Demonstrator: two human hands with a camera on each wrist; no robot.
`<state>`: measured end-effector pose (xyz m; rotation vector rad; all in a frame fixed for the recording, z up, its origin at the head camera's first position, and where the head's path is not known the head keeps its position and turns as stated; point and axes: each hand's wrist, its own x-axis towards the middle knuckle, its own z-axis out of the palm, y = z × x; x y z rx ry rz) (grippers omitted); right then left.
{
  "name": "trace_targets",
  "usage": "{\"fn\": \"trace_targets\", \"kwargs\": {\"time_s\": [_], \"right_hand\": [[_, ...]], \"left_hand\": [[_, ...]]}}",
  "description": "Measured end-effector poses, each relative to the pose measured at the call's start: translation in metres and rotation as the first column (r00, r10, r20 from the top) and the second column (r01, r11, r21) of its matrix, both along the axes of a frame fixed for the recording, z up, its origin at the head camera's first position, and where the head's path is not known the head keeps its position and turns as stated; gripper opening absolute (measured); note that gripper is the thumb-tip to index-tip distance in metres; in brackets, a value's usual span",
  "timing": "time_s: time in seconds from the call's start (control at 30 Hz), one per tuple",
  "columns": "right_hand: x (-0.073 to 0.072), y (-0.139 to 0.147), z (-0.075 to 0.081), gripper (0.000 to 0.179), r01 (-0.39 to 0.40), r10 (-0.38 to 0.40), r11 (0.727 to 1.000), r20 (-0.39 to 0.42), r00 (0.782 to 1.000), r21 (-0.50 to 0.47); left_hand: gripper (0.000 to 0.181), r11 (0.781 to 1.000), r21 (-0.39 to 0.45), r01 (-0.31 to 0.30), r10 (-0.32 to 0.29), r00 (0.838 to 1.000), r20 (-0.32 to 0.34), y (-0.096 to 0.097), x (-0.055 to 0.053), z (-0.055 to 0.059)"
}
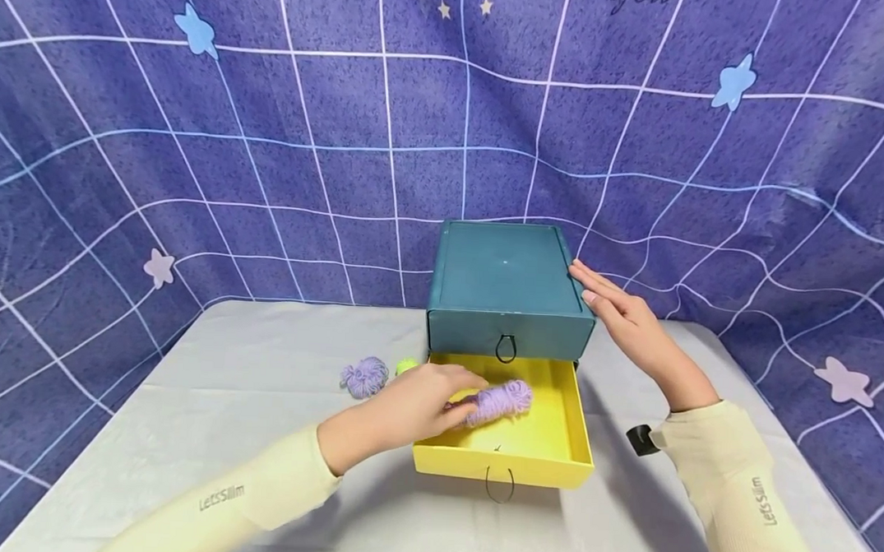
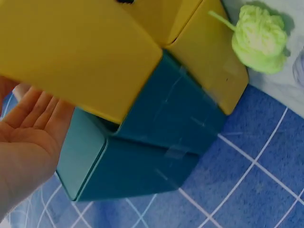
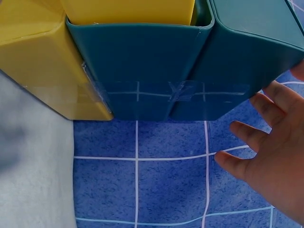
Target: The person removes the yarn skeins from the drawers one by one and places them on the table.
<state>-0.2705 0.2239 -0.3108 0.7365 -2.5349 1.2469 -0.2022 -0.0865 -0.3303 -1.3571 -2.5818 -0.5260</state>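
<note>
A pulled-out yellow drawer [image 1: 546, 429] holds a lilac skein of yarn [image 1: 506, 401]. My left hand [image 1: 414, 402] reaches over the drawer's left side and grips the skein's left end between thumb and fingers. In the left wrist view the drawer wall hides that hand's fingertips and the yarn. Above the drawer sits a teal drawer box [image 1: 505, 266], its front closed, with a black loop pull [image 1: 506, 349]. With fingers extended, my right hand [image 1: 628, 321] rests against the upper right edge of the teal box; the right wrist view shows its fingers [image 3: 232, 164] spread at the side.
A lilac yarn ball [image 1: 366, 377] and a lime-green yarn ball [image 2: 260, 40] lie on the white-covered table [image 1: 260, 359], left of the drawers. A thin loop pull [image 1: 500, 486] hangs at the yellow drawer's front. Behind stands a blue gridded curtain [image 1: 328, 180].
</note>
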Motion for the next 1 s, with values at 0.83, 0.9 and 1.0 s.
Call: {"fn": "trace_targets", "kwargs": {"time_s": [0.83, 0.9, 1.0], "right_hand": [[0.002, -0.001, 0.001, 0.042, 0.003, -0.002, 1.0, 0.016, 1.0, -0.014], [0.002, -0.001, 0.001, 0.042, 0.002, -0.002, 1.0, 0.016, 1.0, -0.013], [0.002, -0.001, 0.0, 0.042, 0.005, -0.005, 1.0, 0.014, 1.0, -0.014]], "left_hand": [[0.028, 0.974, -0.191, -0.125, 0.121, 0.992, -0.031, 0.032, -0.009, -0.014], [0.031, 0.975, -0.186, -0.12, 0.112, 0.992, -0.053, 0.031, -0.007, -0.011], [0.032, 0.975, -0.189, -0.12, 0.105, 0.991, -0.087, 0.03, -0.004, -0.007]]}}
